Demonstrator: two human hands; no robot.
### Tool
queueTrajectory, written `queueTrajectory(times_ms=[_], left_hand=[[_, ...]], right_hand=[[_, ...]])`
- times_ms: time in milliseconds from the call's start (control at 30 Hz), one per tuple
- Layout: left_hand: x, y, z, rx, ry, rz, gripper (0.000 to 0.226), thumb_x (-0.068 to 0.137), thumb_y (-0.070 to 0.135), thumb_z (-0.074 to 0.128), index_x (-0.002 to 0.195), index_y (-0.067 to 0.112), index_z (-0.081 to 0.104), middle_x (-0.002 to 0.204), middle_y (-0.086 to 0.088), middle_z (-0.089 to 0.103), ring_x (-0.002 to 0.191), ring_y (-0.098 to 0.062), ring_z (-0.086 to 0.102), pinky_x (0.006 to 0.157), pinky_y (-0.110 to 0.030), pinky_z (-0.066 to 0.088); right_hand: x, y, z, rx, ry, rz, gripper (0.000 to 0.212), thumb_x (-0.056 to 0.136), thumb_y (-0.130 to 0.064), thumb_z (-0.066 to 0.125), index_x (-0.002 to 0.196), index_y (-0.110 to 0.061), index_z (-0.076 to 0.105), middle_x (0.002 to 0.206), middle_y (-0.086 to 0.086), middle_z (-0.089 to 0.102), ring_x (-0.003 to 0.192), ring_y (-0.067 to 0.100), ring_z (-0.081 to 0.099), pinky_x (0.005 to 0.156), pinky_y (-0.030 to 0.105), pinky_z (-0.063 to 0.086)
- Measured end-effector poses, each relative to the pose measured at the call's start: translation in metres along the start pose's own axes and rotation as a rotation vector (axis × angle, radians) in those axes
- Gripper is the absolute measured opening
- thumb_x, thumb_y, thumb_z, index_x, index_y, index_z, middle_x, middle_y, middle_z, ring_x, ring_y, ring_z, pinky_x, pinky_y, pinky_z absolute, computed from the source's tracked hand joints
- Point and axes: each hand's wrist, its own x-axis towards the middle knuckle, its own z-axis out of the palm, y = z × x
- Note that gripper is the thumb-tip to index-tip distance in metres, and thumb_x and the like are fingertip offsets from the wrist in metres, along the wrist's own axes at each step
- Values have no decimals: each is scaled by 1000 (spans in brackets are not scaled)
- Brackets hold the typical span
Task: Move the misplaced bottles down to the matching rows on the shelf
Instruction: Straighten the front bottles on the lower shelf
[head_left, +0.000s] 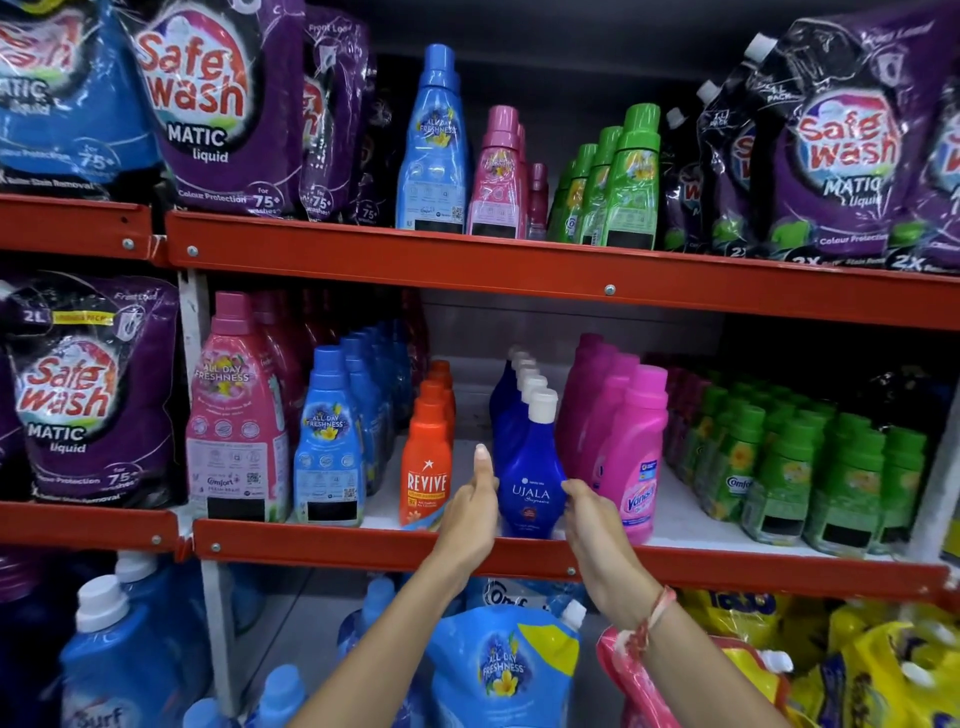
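Note:
On the upper shelf stand a tall blue bottle (435, 145), pink bottles (497, 179) and green bottles (618, 182) between purple pouches. The middle shelf holds matching rows: a large pink bottle (236, 415), blue bottles (330, 441), orange Revive bottles (426, 462), dark blue Ujala bottles (531, 467), pink Vanish bottles (636, 457) and small green bottles (810, 467). My left hand (470, 512) is flat against the left side of the front Ujala bottle, fingers straight. On the bottle's right side rests my right hand (589, 514). Neither hand wraps around it.
Red shelf rails (519, 265) run across the front of each level. Purple Safe Wash pouches (213, 104) fill the left and right ends. Below are blue refill pouches (501, 670), large blue jugs (119, 654) and yellow packs (883, 660).

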Motion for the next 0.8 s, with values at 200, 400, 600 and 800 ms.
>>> queueTrajectory(times_ms=[200,400,600,800], left_hand=[[-4,-2,1,-21,15,-17,129,45,104,10,127,17,59,116,0,68,112,-19,59,106,-45,39],[-25,9,4,-16,87,100,69,84,76,14,97,27,61,98,4,67,101,-15,61,100,-43,44],[-34,12,25,-108,207,307,34,100,40,33,92,23,61,96,3,69,94,-11,65,92,-42,50],[-30,14,59,2,-215,101,102,62,95,17,130,28,55,138,-1,55,128,-15,48,112,-43,31]], right_hand=[[-5,-4,1,-36,14,16,26,87,-27,48,95,-11,67,113,20,71,103,29,64,90,42,48],[-13,-9,-8,-57,75,-147,22,92,-27,49,79,-20,66,82,-2,67,82,16,59,84,36,46],[-12,-16,-39,22,409,-409,24,100,-25,43,102,-21,66,108,3,66,85,17,64,79,35,51],[21,-16,-72,-6,375,-181,33,100,-41,37,115,-19,56,116,11,63,100,27,59,92,41,46]])
